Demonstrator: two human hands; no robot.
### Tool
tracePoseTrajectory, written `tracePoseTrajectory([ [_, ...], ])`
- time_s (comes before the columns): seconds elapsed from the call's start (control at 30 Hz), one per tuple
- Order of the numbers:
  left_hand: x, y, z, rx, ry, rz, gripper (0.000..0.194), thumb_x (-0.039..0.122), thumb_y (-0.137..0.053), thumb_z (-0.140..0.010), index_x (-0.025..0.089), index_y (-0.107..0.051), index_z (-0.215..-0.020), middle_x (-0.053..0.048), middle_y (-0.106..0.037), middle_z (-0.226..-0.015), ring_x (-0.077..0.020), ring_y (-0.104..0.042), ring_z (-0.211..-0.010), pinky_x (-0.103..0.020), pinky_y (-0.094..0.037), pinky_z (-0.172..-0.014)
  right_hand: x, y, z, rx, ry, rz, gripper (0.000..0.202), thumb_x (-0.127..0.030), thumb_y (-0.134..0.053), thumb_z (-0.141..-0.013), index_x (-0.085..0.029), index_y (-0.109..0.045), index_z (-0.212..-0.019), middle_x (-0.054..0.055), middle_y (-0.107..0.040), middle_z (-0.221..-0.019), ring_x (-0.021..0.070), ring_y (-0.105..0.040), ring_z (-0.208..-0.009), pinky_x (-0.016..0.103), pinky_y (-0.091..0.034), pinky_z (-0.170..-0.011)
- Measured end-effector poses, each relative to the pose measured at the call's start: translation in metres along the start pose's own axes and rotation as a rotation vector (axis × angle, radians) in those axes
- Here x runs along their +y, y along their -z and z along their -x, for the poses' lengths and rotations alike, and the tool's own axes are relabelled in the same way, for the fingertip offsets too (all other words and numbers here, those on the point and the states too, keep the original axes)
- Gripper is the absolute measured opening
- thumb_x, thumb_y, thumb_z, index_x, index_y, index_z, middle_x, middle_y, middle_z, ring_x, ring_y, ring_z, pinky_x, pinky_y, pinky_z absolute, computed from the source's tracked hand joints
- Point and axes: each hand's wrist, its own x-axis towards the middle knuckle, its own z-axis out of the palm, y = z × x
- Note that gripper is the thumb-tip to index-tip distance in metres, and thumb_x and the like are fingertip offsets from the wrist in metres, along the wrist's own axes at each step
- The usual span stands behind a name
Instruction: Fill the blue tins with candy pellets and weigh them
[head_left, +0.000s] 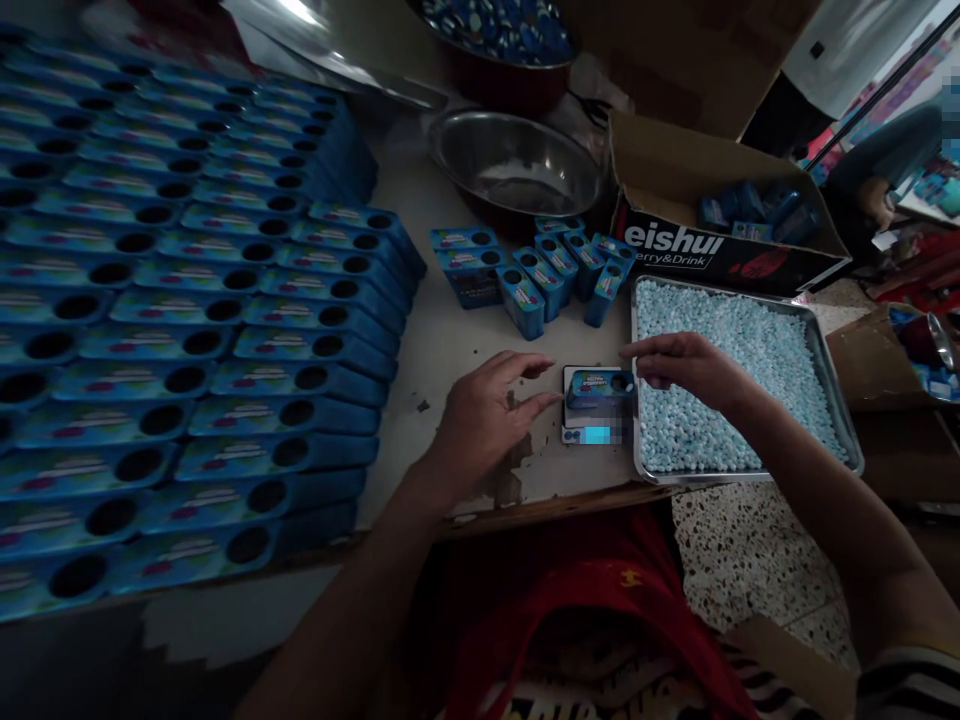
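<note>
A small blue tin with a dark round opening (592,388) lies on a compact digital scale (574,420) with a lit display, which is blurred out. Left of the scale is my left hand (487,405), its thumb and fingers apart with nothing between them. On the other side, my right hand (679,368) hovers over the near-left part of a metal tray (636,440) full of pale blue and white pellets (739,385). Its index finger stretches toward the tin and the other fingers bend below. I see nothing clearly held in it.
Rows of blue tins (187,340) cover the left of the table (420,430). Several loose tins (551,265) stand behind the scale. Farther back are a metal bowl (517,165), a bowl of blue-and-silver pieces (499,35) and a carton (720,170) with tins. Another person's hand (876,200) shows at right.
</note>
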Motion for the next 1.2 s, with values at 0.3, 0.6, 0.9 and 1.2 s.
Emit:
tracePoseTrajectory([
  [0.3, 0.036, -0.042, -0.024, -0.109, -0.385, -0.179, 0.052, 0.031, -0.085, -0.094, 0.026, -0.070, -0.143, -0.014, -0.068, -0.149, -0.0373, -0.061, -0.142, -0.060, -0.048, -0.124, 0.013, 0.029, -0.029, 0.234, -0.142, -0.521, 0.020, -0.014, -0.072, -0.080, -0.018, -0.073, -0.099, -0.002, -0.068, -0.078, 0.0085, -0.057, -0.062, 0.019, -0.048, -0.058],
  [0.6, 0.032, -0.049, -0.031, -0.152, -0.517, -0.151, 0.020, 0.029, -0.065, -0.110, 0.022, -0.081, -0.119, -0.012, -0.080, -0.131, -0.0270, -0.075, -0.119, -0.048, -0.057, -0.110, 0.022, 0.036, -0.030, 0.201, -0.085, -0.351, 0.038, -0.040, -0.091, -0.071, -0.019, -0.076, -0.098, -0.003, -0.061, -0.073, 0.0092, -0.048, -0.060, 0.023, -0.034, -0.055],
  [0.9, 0.029, -0.051, -0.026, -0.173, -0.375, -0.139, 0.050, 0.020, -0.075, -0.100, 0.024, -0.065, -0.149, -0.012, -0.076, -0.130, -0.0290, -0.073, -0.122, -0.043, -0.062, -0.105, -0.011, 0.045, -0.118, 0.273, 0.283, 1.197, 0.040, -0.022, -0.063, -0.095, -0.023, -0.078, -0.132, 0.007, -0.077, -0.085, 0.0256, -0.067, -0.081, 0.035, -0.039, -0.075],
  [1.2, 0.034, 0.108, -0.141, 0.401, -0.137, -0.449, 0.047, 0.037, -0.080, -0.100, 0.019, -0.068, -0.142, -0.009, -0.070, -0.145, -0.0311, -0.059, -0.138, -0.049, -0.047, -0.124, -0.017, 0.035, -0.119, 0.191, 0.195, 1.466, 0.028, -0.035, -0.063, -0.104, -0.024, -0.084, -0.119, 0.013, -0.085, -0.120, 0.0334, -0.077, -0.110, 0.036, -0.045, -0.081],
])
